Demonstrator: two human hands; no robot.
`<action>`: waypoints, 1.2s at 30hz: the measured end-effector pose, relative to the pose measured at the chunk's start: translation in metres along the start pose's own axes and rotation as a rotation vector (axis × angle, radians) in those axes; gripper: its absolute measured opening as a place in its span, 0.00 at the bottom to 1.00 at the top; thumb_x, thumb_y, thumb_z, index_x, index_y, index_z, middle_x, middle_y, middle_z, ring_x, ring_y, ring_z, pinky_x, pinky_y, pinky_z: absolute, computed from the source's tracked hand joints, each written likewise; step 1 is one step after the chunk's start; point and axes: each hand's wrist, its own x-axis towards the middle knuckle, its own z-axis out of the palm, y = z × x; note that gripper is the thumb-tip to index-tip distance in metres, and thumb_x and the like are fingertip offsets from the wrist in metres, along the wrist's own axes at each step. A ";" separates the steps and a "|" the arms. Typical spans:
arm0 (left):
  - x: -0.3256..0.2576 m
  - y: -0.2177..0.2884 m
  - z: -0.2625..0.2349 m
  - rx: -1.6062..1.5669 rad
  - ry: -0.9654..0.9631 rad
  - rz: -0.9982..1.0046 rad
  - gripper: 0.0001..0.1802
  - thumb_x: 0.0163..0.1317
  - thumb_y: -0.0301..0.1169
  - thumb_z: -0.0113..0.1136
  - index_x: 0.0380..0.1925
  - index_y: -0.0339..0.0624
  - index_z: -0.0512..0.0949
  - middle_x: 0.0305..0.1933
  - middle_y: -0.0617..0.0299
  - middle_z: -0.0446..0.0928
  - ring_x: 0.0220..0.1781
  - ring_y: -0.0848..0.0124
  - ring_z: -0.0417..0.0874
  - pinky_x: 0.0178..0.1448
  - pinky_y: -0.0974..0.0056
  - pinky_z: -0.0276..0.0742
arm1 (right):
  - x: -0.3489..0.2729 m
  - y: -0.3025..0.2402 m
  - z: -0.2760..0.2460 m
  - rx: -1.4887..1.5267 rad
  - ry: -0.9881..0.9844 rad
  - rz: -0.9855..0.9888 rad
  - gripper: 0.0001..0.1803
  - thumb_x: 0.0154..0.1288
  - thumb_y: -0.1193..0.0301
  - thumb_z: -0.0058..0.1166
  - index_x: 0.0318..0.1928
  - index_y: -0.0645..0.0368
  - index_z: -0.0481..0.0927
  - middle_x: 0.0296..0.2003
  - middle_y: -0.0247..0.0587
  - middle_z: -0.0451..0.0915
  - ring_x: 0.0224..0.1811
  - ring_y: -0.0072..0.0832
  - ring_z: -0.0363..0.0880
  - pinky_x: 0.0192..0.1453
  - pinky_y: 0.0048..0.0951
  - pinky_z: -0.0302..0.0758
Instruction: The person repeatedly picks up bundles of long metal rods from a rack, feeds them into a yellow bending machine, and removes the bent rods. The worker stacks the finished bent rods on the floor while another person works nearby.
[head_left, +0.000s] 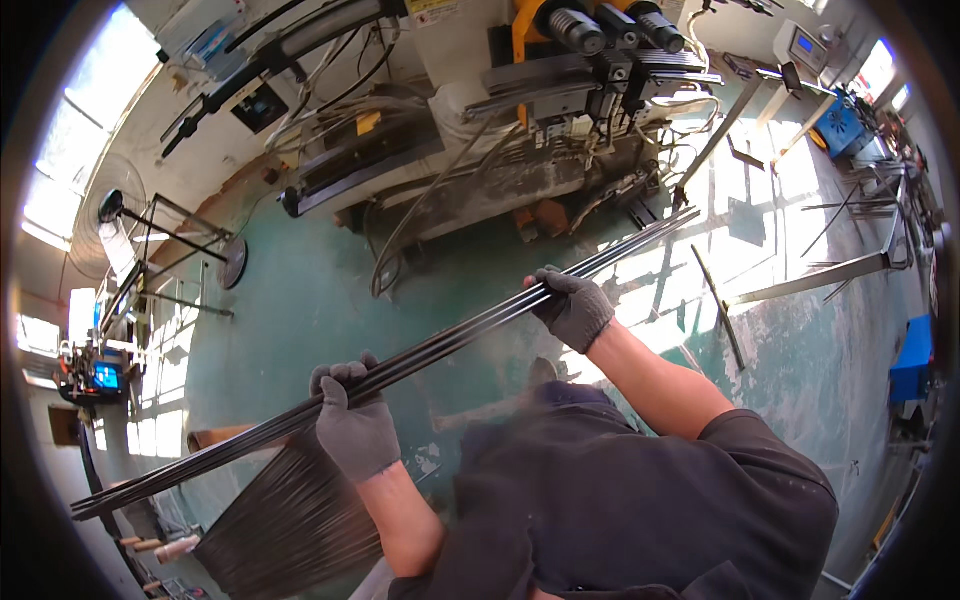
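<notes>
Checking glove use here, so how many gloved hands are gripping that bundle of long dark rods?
2. The left hand grips the bundle of rods toward its lower left end; the right hand grips it farther up, nearer the machine. No other hands show.

we get hard daylight from windows (70, 170) at left, blown out white. more glare at upper right. bright window-grid patches fall across green floor (770, 210), shadow bars between them. centre sharp, we read machine (560, 90) clearly. fisheye bends straight edges near rim, black vignette rings frame. lower left corner soft, slightly smeared.
</notes>
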 end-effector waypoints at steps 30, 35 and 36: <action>0.468 -0.048 0.018 0.048 -0.018 -0.041 0.19 0.81 0.39 0.48 0.50 0.32 0.79 0.52 0.49 0.83 0.58 0.55 0.83 0.70 0.49 0.78 | 0.249 -0.417 0.164 -0.260 0.253 -0.960 0.11 0.71 0.61 0.64 0.46 0.53 0.84 0.33 0.32 0.86 0.27 0.29 0.84 0.30 0.34 0.82; 0.484 -0.091 0.036 -0.020 0.073 -0.138 0.17 0.80 0.36 0.51 0.49 0.31 0.80 0.50 0.49 0.84 0.57 0.55 0.84 0.70 0.50 0.79 | 0.278 -0.455 0.123 -0.184 0.247 -0.937 0.13 0.72 0.60 0.56 0.48 0.53 0.83 0.34 0.33 0.85 0.27 0.28 0.82 0.27 0.31 0.79; 0.485 -0.101 0.042 -0.020 0.067 -0.138 0.17 0.80 0.36 0.51 0.49 0.30 0.80 0.50 0.49 0.84 0.57 0.55 0.84 0.70 0.49 0.78 | 0.275 -0.455 0.126 -0.196 0.263 -0.927 0.12 0.72 0.62 0.55 0.47 0.54 0.84 0.34 0.33 0.85 0.29 0.28 0.82 0.32 0.31 0.79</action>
